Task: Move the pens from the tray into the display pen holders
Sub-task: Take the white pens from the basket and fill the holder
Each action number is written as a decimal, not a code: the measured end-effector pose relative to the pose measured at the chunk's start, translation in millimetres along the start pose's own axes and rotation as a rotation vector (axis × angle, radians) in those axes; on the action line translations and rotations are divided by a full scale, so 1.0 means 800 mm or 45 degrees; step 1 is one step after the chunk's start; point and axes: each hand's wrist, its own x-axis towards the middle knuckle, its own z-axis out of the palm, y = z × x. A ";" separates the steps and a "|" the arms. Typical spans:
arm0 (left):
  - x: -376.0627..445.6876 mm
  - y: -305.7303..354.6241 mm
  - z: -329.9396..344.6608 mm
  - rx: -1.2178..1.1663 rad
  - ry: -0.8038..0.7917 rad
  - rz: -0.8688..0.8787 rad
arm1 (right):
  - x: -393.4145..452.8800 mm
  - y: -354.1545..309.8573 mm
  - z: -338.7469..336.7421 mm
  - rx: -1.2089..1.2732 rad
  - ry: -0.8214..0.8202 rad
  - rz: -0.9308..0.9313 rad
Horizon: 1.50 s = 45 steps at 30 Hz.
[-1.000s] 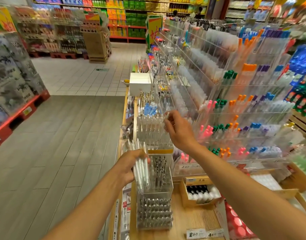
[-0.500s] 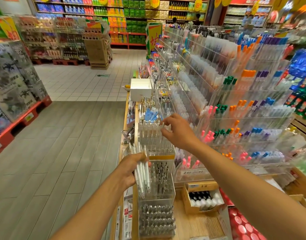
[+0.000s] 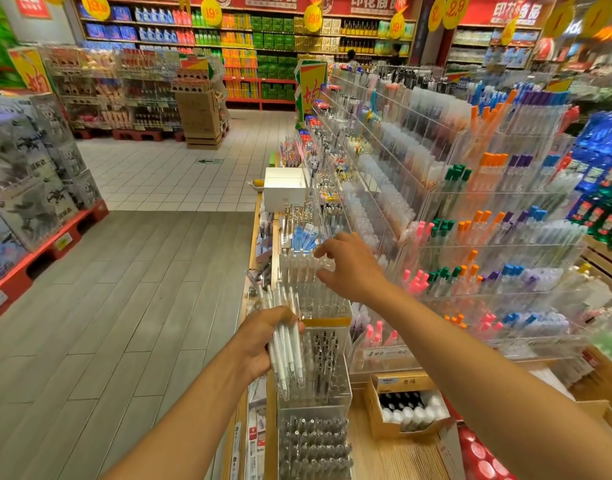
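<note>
At the stationery aisle, restocking was mid-flow.
Left hand (image 3: 259, 344) gripped a bundle of clear white pens (image 3: 286, 344) as supply; right hand (image 3: 349, 268), fingers loosely spread and empty, reached over the clear acrylic pen holder (image 3: 311, 271), probably seating one.

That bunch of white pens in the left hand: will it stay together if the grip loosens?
Probably not. The pens look smooth, round and loose, already fanned out above the left hand, so they would likely slide apart. They seem stiff and light; dropped, they would probably roll.

The right hand (image 3: 354, 268) has lowered onto the clear pen holder (image 3: 306, 271).
</note>
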 end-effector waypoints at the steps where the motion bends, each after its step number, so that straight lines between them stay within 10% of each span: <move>1: -0.001 0.000 0.001 -0.007 -0.008 0.006 | -0.006 -0.005 -0.002 0.140 0.012 -0.006; 11: -0.012 0.001 0.004 0.058 -0.154 0.007 | -0.039 -0.021 0.015 1.429 -0.530 0.406; 26: -0.016 0.011 -0.012 -0.076 -0.334 -0.099 | -0.032 -0.010 0.006 1.880 -0.877 0.461; 31: -0.010 0.018 -0.023 -0.251 -0.397 -0.112 | -0.020 0.008 -0.013 2.046 -0.698 0.418; 38: 0.005 0.010 -0.035 -0.177 -0.116 -0.164 | 0.017 0.015 -0.033 1.128 0.158 0.234; 45: 0.013 0.006 -0.030 -0.197 -0.051 -0.214 | 0.025 0.005 -0.008 0.595 0.103 0.130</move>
